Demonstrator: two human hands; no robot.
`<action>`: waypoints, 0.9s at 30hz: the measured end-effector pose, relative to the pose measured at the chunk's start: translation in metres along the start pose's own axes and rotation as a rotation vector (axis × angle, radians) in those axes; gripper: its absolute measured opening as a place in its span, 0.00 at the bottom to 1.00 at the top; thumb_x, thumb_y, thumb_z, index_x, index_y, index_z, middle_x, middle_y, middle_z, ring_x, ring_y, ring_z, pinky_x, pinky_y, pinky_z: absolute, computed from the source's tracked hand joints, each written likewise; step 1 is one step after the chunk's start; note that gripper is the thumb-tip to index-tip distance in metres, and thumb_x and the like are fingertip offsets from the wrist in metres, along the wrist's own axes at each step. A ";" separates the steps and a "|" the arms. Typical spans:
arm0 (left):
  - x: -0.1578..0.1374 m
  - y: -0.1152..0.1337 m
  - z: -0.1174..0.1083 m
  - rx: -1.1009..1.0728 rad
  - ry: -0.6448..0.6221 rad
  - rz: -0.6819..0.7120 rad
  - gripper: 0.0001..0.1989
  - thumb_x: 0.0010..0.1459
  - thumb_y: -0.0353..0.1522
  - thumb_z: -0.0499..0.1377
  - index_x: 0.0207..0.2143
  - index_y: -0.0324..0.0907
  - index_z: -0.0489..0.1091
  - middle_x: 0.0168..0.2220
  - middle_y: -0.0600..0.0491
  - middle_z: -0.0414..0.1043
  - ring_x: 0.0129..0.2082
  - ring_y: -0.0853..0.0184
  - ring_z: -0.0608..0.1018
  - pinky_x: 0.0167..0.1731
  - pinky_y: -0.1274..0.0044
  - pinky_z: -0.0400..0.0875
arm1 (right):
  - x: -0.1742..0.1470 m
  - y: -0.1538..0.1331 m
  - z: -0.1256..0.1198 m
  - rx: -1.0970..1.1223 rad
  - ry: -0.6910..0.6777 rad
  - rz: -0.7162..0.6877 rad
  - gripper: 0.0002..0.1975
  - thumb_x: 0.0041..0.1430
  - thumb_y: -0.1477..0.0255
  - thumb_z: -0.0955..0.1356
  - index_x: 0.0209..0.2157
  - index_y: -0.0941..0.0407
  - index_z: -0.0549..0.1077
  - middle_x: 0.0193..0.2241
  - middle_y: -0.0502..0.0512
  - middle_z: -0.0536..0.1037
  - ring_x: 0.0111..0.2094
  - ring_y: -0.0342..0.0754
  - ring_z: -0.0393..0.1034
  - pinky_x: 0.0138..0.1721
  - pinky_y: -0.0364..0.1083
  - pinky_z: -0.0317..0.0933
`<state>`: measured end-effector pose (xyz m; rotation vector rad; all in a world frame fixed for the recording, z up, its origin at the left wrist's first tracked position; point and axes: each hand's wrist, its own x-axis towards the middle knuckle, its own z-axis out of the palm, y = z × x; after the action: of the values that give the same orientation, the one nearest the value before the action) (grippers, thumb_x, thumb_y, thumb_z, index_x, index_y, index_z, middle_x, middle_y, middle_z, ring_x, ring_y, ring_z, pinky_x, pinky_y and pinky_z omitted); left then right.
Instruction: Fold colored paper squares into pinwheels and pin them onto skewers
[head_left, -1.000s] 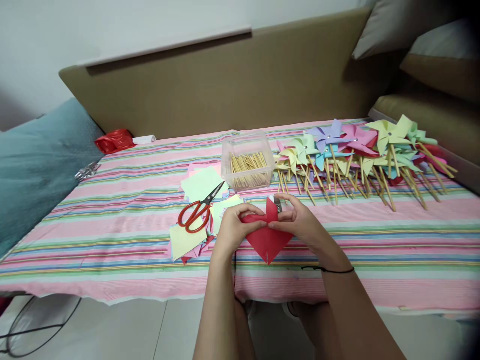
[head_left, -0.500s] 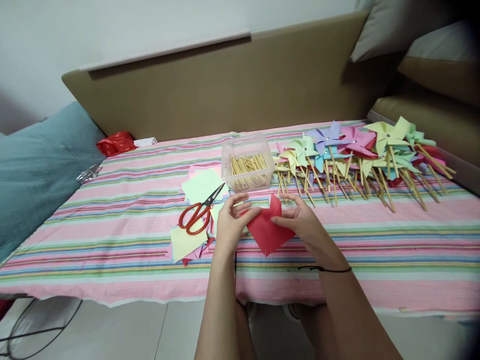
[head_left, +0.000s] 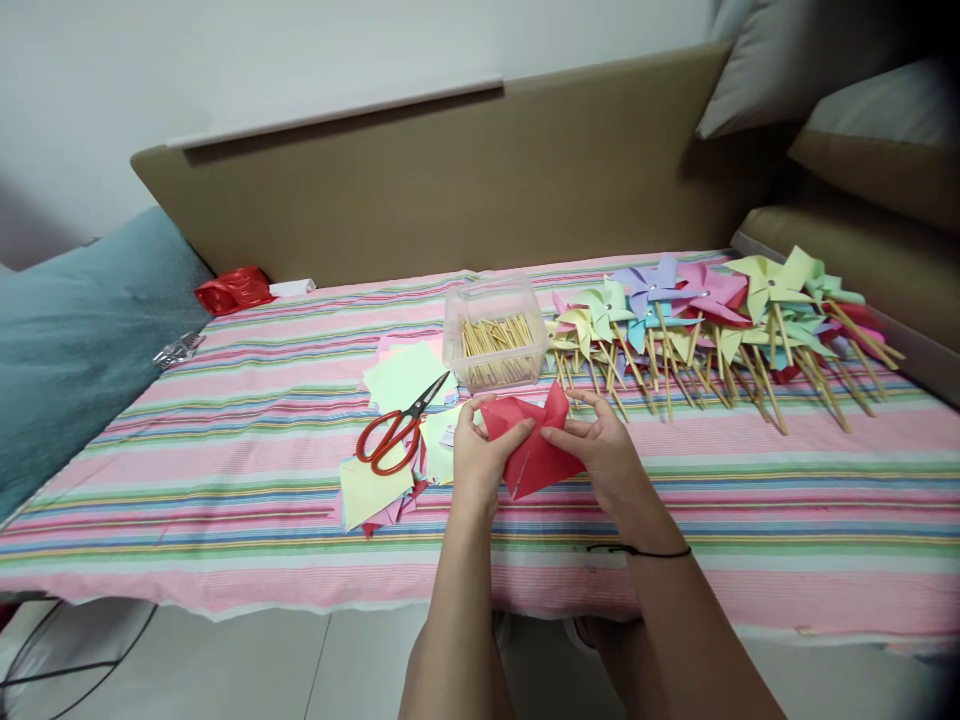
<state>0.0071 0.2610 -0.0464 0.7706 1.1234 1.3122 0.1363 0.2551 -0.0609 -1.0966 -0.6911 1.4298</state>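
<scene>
Between both hands is a sheet of red paper (head_left: 541,466), with a slit at its lower corner and corners curled up toward the middle. My left hand (head_left: 484,447) pinches its left side, the thumb pressed near the centre. On the other side my right hand (head_left: 596,440) grips the paper, its thumb also near the middle. Orange-handled scissors (head_left: 397,428) lie to the left on pastel paper squares (head_left: 405,380). A clear plastic box (head_left: 495,350) of short wooden sticks (head_left: 496,335) stands just beyond my hands.
Several finished paper pinwheels (head_left: 709,292) on sticks are heaped at the right. The striped cloth (head_left: 225,450) covers the seat, with a teal cushion (head_left: 82,340) at the left. A red plastic bag (head_left: 234,291) lies at the back left, before the brown backrest (head_left: 420,200).
The left corner of the red paper is now folded up under my left thumb, beside the right one. The paper has turned slightly, and my left hand has shifted right.
</scene>
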 end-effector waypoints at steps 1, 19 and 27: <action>0.000 0.001 0.000 0.000 0.000 -0.002 0.29 0.37 0.32 0.71 0.41 0.42 0.62 0.24 0.56 0.75 0.22 0.69 0.75 0.27 0.77 0.70 | 0.000 0.000 0.000 -0.003 -0.002 -0.002 0.40 0.33 0.68 0.79 0.48 0.53 0.59 0.24 0.51 0.81 0.24 0.50 0.75 0.29 0.46 0.67; -0.001 0.003 -0.002 0.174 0.009 0.099 0.30 0.39 0.32 0.69 0.44 0.45 0.59 0.21 0.60 0.73 0.20 0.66 0.76 0.24 0.77 0.68 | -0.001 0.000 0.000 -0.034 -0.016 -0.013 0.40 0.34 0.68 0.78 0.49 0.52 0.60 0.25 0.50 0.81 0.27 0.52 0.77 0.31 0.48 0.69; -0.003 0.005 -0.002 0.207 -0.019 0.141 0.29 0.39 0.31 0.69 0.43 0.45 0.59 0.21 0.59 0.74 0.20 0.68 0.75 0.23 0.79 0.68 | -0.001 0.001 -0.003 -0.015 -0.054 0.000 0.37 0.35 0.69 0.78 0.47 0.52 0.60 0.26 0.51 0.82 0.26 0.49 0.76 0.29 0.47 0.68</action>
<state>0.0039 0.2580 -0.0416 1.0283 1.2204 1.3155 0.1382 0.2537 -0.0623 -1.0727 -0.7410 1.4613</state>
